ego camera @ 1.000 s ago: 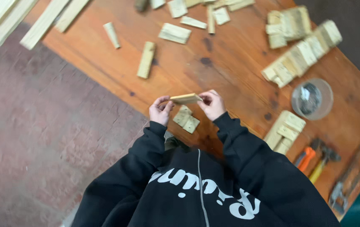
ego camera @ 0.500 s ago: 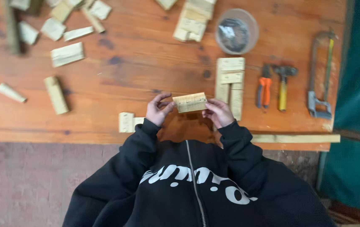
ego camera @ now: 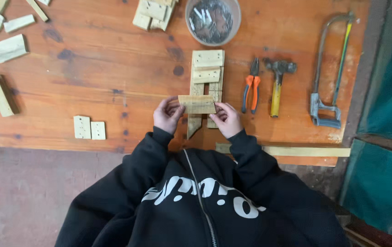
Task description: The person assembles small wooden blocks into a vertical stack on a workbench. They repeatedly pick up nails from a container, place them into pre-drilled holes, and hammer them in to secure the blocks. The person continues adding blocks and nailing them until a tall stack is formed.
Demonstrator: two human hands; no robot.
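A small flat wooden piece [ego camera: 197,104] is held between my two hands, just above the orange wooden table [ego camera: 113,87]. My left hand [ego camera: 167,114] grips its left end and my right hand [ego camera: 225,119] grips its right end. Directly beyond it lies a wooden assembly [ego camera: 206,73] of two long strips with short cross blocks fixed on them. The lower ends of those strips poke out beneath the held piece. Black hoodie sleeves cover both my arms.
Orange-handled pliers [ego camera: 251,91], a yellow-handled hammer [ego camera: 277,84] and a hacksaw [ego camera: 329,73] lie to the right. A clear bowl of nails [ego camera: 213,19] sits at the top. Two small blocks [ego camera: 89,128] and several loose offcuts [ego camera: 8,48] lie left. A long strip [ego camera: 296,151] lies along the near edge.
The view has swung so the table now sits square in front. The wooden piece stays in both hands and has come over the strip assembly, near the tools.
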